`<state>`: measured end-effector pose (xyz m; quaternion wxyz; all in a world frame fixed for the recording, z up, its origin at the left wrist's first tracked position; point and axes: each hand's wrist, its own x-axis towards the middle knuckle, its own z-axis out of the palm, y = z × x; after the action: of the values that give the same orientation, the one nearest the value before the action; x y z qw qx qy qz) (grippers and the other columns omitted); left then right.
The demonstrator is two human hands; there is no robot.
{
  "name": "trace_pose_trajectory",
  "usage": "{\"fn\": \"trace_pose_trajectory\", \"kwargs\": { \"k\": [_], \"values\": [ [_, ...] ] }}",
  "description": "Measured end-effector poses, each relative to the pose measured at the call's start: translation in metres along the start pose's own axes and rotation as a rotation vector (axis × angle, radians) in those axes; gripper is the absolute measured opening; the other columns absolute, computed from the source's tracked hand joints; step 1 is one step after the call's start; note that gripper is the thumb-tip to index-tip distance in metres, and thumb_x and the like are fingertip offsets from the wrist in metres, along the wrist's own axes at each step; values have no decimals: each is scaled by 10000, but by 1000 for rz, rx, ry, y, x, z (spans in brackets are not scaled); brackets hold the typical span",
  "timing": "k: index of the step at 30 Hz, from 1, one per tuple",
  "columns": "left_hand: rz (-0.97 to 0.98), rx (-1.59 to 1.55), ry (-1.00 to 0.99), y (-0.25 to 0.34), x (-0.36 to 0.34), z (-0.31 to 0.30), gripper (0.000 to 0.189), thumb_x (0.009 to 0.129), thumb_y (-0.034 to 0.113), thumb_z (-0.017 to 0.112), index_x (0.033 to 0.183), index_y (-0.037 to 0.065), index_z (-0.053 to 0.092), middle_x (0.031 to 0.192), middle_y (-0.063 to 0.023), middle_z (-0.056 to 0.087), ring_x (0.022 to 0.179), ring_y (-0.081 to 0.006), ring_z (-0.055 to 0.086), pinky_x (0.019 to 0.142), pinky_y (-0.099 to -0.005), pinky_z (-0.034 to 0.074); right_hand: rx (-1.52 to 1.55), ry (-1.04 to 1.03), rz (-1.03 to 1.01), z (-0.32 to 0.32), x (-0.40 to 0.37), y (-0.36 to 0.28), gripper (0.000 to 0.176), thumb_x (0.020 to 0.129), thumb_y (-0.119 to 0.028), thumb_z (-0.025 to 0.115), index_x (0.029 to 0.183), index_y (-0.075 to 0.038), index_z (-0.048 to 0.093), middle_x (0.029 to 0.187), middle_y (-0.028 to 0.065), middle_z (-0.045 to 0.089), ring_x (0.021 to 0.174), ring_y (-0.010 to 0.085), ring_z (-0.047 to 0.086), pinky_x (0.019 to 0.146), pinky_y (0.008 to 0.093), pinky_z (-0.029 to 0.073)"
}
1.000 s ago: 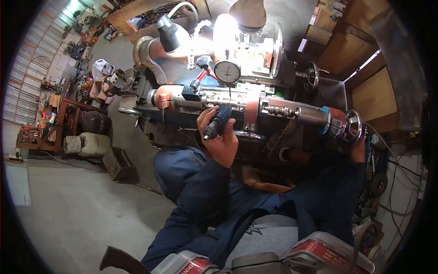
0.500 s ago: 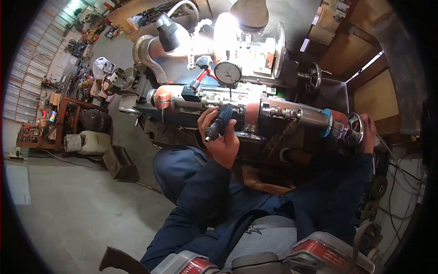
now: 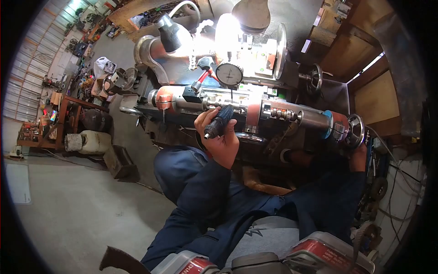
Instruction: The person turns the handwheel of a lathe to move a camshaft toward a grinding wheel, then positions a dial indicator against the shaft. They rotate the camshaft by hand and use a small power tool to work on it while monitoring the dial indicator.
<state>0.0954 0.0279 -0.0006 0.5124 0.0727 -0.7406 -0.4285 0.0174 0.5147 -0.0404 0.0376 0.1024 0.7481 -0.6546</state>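
Observation:
My left hand [image 3: 222, 145] is closed around a dark blue and black hand tool [image 3: 220, 122] with a silver tip pointing down toward me. The tool's far end lies just in front of a lobed metal shaft [image 3: 283, 113] mounted lengthwise on the machine. Over that shaft hangs a round dial gauge [image 3: 229, 74], its thin stem reaching down, with a red-handled arm [image 3: 200, 81] beside it. At the right end, my right hand [image 3: 358, 156] is at the lower rim of a metal handwheel [image 3: 355, 131]; its fingers are hidden behind the wheel.
A black lamp [image 3: 172, 34] and a bright light stand above the machine bed. Another handwheel [image 3: 314, 78] sits farther back on the right. On the left are a rusty metal box [image 3: 121, 162], a pale gas cylinder [image 3: 87, 142] and a brown rack [image 3: 61, 123].
My right hand has moved down and left around the handwheel, from its outer right rim to its lower rim. My left hand and the tool stay almost still.

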Motion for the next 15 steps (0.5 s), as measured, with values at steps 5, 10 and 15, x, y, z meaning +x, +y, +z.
{"fn": "trace_pose_trajectory", "kwargs": {
  "k": [5, 10, 15],
  "values": [
    [37, 133, -90, 3, 2, -7, 428, 895, 186, 782, 1215, 2, 566, 1221, -119, 537, 1158, -259, 541, 1047, -388, 431, 18, 20, -34, -11, 10, 21, 351, 1021, -376, 581, 1142, -49, 625, 965, 43, 688, 702, 92, 617, 499, 226, 419],
    [54, 141, -73, -1, -2, -2, 412, 872, 221, 806, 1155, -1, 606, 1159, -128, 589, 1115, -289, 551, 1003, -402, 434, 65, 91, -40, 8, 15, 13, 387, 1006, -429, 616, 1103, -56, 651, 924, 27, 683, 717, 85, 612, 511, 234, 421],
    [110, 155, -69, 0, -1, 1, 396, 865, 243, 813, 1126, 10, 628, 1094, -124, 632, 1091, -297, 553, 969, -405, 439, -176, 79, -177, 9, 27, 11, 431, 986, -462, 650, 1114, -51, 658, 900, 0, 672, 764, 86, 616, 601, 255, 474]
  ]
}}
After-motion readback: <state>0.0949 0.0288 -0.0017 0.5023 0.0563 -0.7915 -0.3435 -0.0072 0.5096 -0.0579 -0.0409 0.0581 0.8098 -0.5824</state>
